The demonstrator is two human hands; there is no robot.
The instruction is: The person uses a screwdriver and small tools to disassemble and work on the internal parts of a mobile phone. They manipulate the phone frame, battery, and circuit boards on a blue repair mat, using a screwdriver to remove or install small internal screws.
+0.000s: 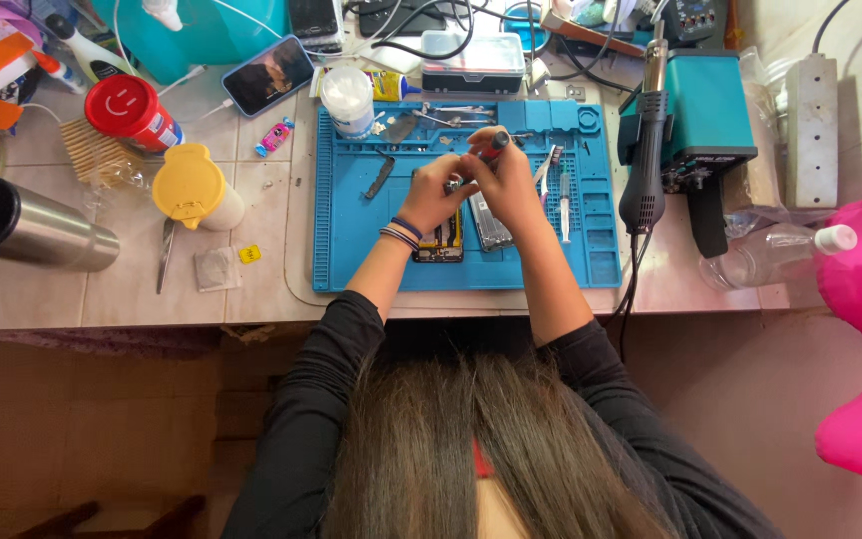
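My left hand (434, 192) and my right hand (507, 183) meet over the middle of a blue silicone work mat (351, 230). An opened phone (441, 247) with its insides showing lies on the mat just below my left hand, whose curled fingers grip its top end. My right hand pinches a small screwdriver with a red and black handle (497, 147), tip pointing down at the phone's top. A grey flat phone part (492, 231) lies beside it, partly under my right wrist. Coloured bands circle my left wrist (402, 232).
A teal hot-air station (702, 115) with its black handle (643, 165) stands right of the mat, with a power strip (812, 125) and a clear bottle (765, 258) beyond. Left are a yellow-lidded jar (190, 185), a red-lidded can (130, 108), a steel flask (27, 225) and tweezers (165, 257).
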